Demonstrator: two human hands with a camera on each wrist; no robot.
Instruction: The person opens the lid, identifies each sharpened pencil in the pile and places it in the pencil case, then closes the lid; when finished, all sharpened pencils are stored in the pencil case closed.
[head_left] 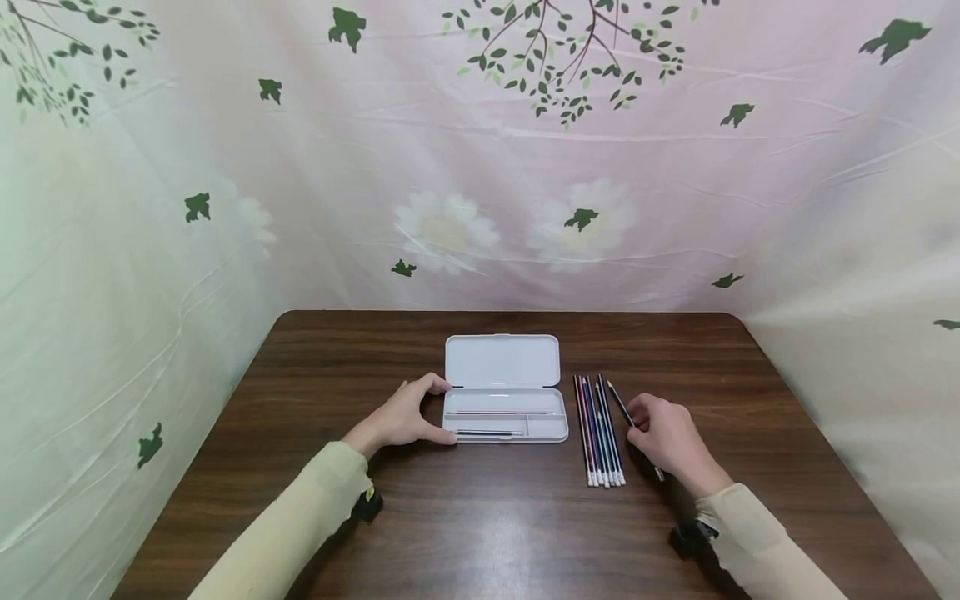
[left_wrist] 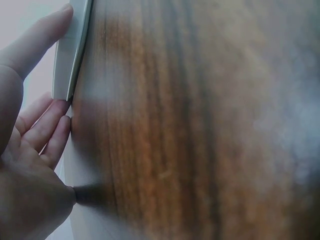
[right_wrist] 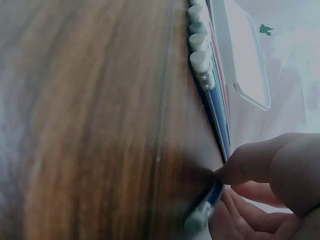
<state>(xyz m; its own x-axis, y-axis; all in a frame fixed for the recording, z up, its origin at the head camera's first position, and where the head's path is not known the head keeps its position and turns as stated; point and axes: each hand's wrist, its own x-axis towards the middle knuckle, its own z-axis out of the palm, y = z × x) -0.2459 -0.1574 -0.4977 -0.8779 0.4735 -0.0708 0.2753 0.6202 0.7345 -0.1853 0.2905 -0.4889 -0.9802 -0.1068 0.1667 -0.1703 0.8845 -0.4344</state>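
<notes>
A white pencil case (head_left: 501, 361) lies open on the table, its lid folded back. One thin stick-like item lies in its far compartment, and more thin items lie in the near left one. My left hand (head_left: 405, 412) holds the case's left end, thumb at the near corner and fingers at the far one; the left wrist view shows the thumb (left_wrist: 42, 37) against its side. To the right of the case, several pencils (head_left: 597, 433) lie side by side, white erasers towards me. My right hand (head_left: 667, 433) pinches a dark pencil (head_left: 619, 403), slanted beside the row; its eraser (right_wrist: 196, 222) shows in the right wrist view.
The brown wood-grain table (head_left: 487, 533) has its far edge just beyond the case. Behind and at both sides hangs a pale printed cloth (head_left: 480, 150) with leaves, birds and flowers. Each wrist wears a dark strapped device (head_left: 690, 537).
</notes>
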